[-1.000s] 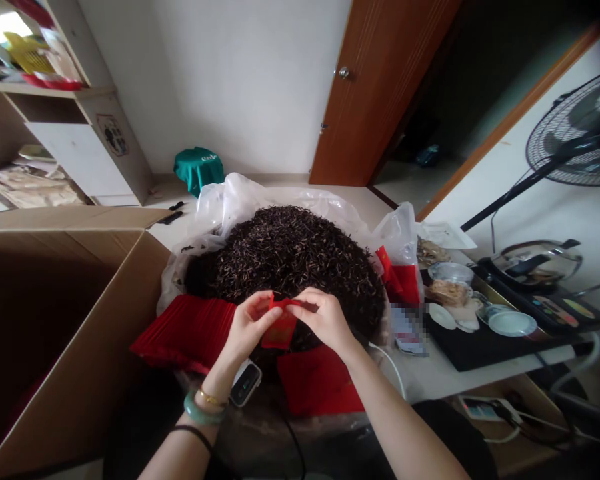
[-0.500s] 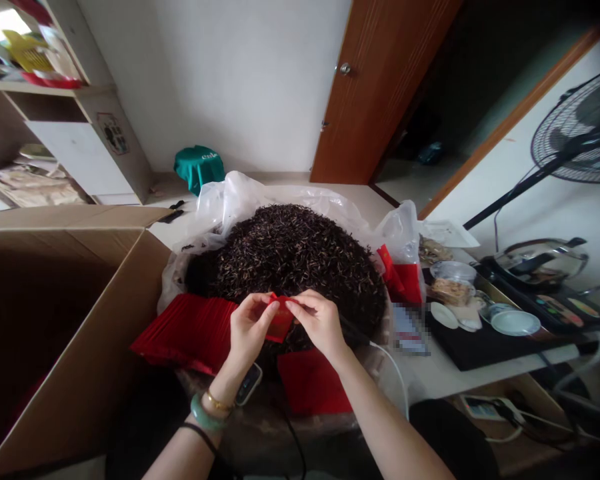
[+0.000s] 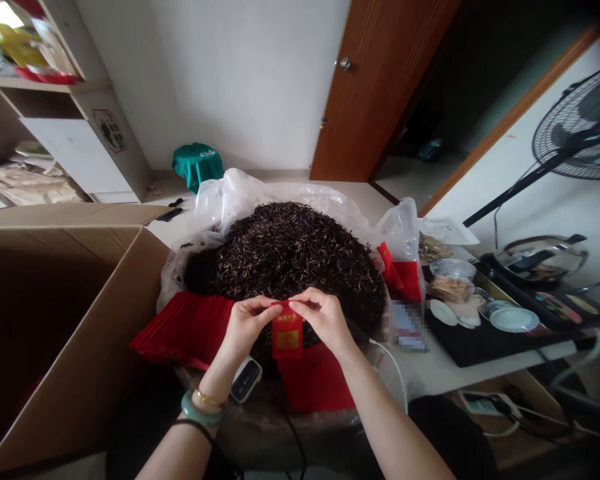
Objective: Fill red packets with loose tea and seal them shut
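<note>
A small red packet (image 3: 287, 335) with gold print hangs upright between my two hands. My left hand (image 3: 247, 325) pinches its top left corner and my right hand (image 3: 321, 319) pinches its top right corner. Both hands hover over the near edge of a big heap of dark loose tea leaves (image 3: 290, 250) lying in a clear plastic bag (image 3: 230, 197). A stack of red packets (image 3: 187, 328) lies to the left of my hands, and more red packets (image 3: 316, 380) lie just below them.
A large open cardboard box (image 3: 75, 300) stands at the left. At the right a table carries a black tea tray (image 3: 485, 343), small dishes and a kettle (image 3: 537, 257). A standing fan (image 3: 575, 127) is at the far right, shelves (image 3: 45, 113) at the back left.
The red packet has turned from tilted and folded to hanging straight with its printed face toward me. Both hands stay at its top edge, slightly lower than before.
</note>
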A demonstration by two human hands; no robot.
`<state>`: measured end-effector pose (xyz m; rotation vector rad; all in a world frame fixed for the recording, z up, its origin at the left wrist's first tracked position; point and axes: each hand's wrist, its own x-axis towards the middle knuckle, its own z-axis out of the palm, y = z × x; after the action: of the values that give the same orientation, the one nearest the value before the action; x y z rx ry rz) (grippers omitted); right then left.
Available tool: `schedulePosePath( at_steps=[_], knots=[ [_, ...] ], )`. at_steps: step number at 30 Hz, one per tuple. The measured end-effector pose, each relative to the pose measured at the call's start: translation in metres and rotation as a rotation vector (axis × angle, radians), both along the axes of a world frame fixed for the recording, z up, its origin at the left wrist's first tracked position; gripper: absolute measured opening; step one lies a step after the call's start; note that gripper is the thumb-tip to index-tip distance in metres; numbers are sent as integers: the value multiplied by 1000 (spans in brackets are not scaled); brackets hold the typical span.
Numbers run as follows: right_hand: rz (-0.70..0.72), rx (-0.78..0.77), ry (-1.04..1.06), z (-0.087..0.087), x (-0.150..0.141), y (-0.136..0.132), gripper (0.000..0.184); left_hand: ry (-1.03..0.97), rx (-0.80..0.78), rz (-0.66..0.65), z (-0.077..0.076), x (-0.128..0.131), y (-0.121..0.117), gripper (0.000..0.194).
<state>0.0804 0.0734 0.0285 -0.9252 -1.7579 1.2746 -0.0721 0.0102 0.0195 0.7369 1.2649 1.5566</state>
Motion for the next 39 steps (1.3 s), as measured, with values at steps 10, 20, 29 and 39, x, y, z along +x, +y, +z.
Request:
schedulePosePath(
  at_steps=[10, 20, 29, 39],
  knots=[
    [43, -13, -71, 7, -4, 4, 21, -89, -51, -73, 5, 9, -4, 33],
    [-25, -6, -86, -3, -4, 1, 20, -183, -200, -194, 1, 18, -4, 46],
    [-156, 329, -610, -31, 55, 24, 46, -157, -197, -145, -2, 19, -4, 43],
    [-140, 423, -1150, -50, 67, 16, 55, -117, -151, -82, -1, 19, -3, 43]
  ],
)
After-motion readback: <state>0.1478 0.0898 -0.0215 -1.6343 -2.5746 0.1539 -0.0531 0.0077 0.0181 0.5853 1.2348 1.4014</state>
